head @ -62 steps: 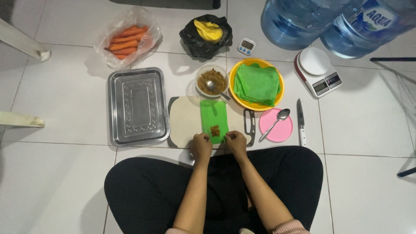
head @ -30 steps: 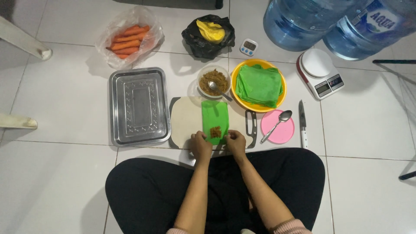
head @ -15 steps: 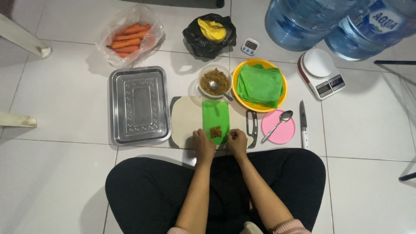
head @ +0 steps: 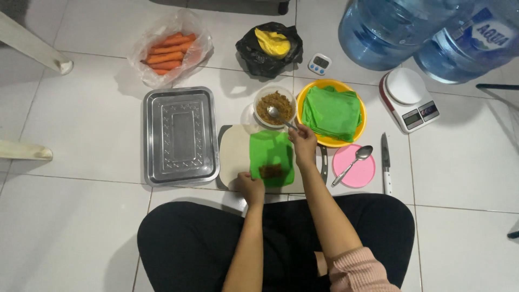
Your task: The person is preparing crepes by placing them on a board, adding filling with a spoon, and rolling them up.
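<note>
bare floor left of steel tray [head: 181,135], bowl [head: 274,106], yellow plate [head: 357,111] crowd board's [head: 233,157] far edge

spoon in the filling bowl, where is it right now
In the head view, the spoon rests in the brown filling bowl, held by the right hand, left of the yellow plate.

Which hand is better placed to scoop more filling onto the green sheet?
The right hand, probably. It already grips the spoon, whose tip sits in the bowl of brown filling. The left hand rests at the near corner of the green sheet, holding it on the board.
</note>
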